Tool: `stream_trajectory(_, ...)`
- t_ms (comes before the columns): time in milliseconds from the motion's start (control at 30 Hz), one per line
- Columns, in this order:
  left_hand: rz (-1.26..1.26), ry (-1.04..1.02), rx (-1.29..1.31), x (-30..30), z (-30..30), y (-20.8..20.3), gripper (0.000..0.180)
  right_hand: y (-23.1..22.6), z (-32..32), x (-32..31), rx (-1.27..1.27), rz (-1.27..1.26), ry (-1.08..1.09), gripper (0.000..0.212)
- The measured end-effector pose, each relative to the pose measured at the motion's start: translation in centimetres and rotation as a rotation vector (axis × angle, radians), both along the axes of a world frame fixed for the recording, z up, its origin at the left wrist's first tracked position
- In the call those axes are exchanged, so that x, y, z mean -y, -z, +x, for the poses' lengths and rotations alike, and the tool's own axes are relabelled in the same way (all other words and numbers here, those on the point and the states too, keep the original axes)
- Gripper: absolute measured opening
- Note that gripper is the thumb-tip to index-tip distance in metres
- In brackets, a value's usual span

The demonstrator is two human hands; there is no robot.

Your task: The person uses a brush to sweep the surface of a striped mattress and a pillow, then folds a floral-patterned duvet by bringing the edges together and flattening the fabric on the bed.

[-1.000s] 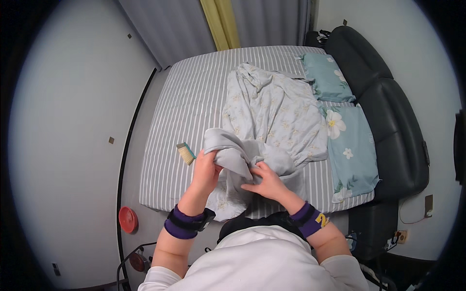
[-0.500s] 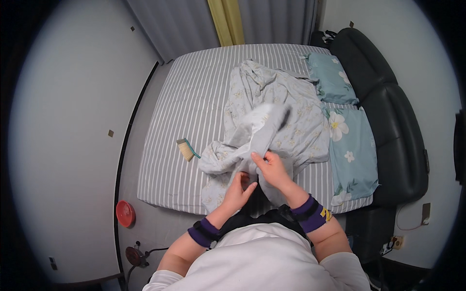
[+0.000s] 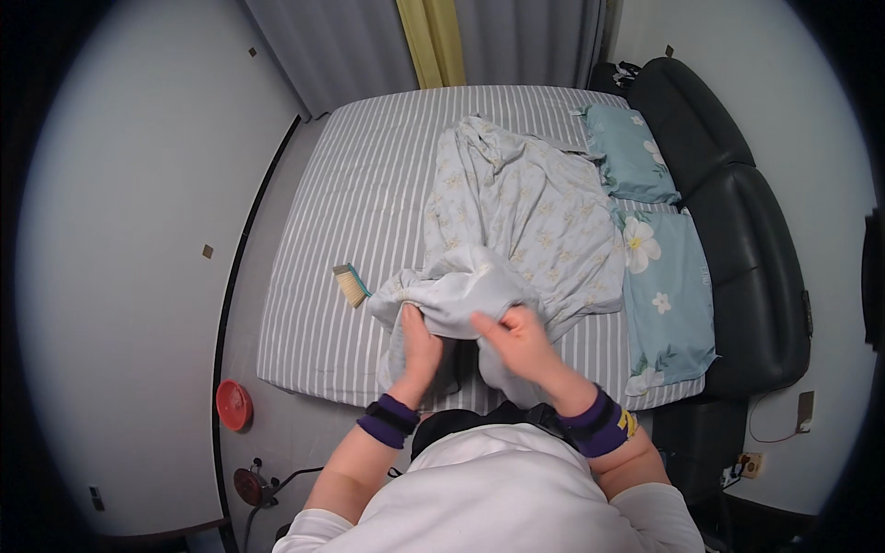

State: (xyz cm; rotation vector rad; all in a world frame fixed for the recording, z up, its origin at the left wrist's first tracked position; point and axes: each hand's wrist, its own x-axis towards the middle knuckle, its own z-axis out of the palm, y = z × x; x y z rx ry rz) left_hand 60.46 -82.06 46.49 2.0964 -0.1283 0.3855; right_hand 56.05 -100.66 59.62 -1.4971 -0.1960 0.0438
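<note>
A pale grey duvet cover [image 3: 544,212] with a small floral print lies rumpled over the middle of the bed. Its near edge is lifted toward me and stretched between my two hands. My left hand [image 3: 420,348] is closed on that edge, its fingertips tucked under the fabric. To its right, my right hand [image 3: 522,343] pinches the same edge between thumb and fingers, slightly blurred. Part of the cloth hangs down below the hands, in front of my body. A bed brush [image 3: 350,285] with pale bristles and a teal handle lies just left of the cover, its handle end next to the cloth.
The bed [image 3: 341,203] has a grey-and-white striped sheet. Two teal floral pillows [image 3: 666,295] rest against the dark headboard [image 3: 751,267] at the right. A red basin [image 3: 234,405] and a dark round object with a cord [image 3: 251,486] are on the floor at left. Curtains [image 3: 516,46] hang behind.
My hands have moved apart, the left one going left and slightly forward. The raised, blurred fold of the duvet cover has dropped and spread out between them.
</note>
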Motion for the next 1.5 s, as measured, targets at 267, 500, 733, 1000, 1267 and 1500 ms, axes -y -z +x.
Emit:
stream_trajectory(267,0.21,-0.052,-0.242,-8.8,-1.3,2.0,0.029,-2.0,3.0,5.1,0.069,0.24,0.438,0.027)
stream_trajectory(500,-0.728,0.073,-0.73,-9.2,-0.4,-6.7,0.038,3.6,5.0,10.0,-0.171,-0.346,0.177,0.03)
stream_trajectory(733,-1.335,0.117,-0.905,-6.0,-1.1,-9.5,0.05,5.6,3.1,5.0,-0.098,-0.196,0.091,0.046)
stream_trajectory(1000,-1.048,0.169,-0.985,-1.5,-3.0,-9.3,0.056,5.6,0.7,0.1,0.106,-0.18,-0.2,0.071)
stream_trajectory(1267,-0.457,0.352,-0.761,0.5,-3.8,-8.9,0.049,6.6,-1.3,-1.5,-0.092,-0.037,-0.418,0.088)
stream_trajectory(1500,-0.403,0.3,-0.505,-2.2,-4.8,-5.3,0.047,7.0,-0.8,0.0,-0.439,0.224,-0.409,0.068)
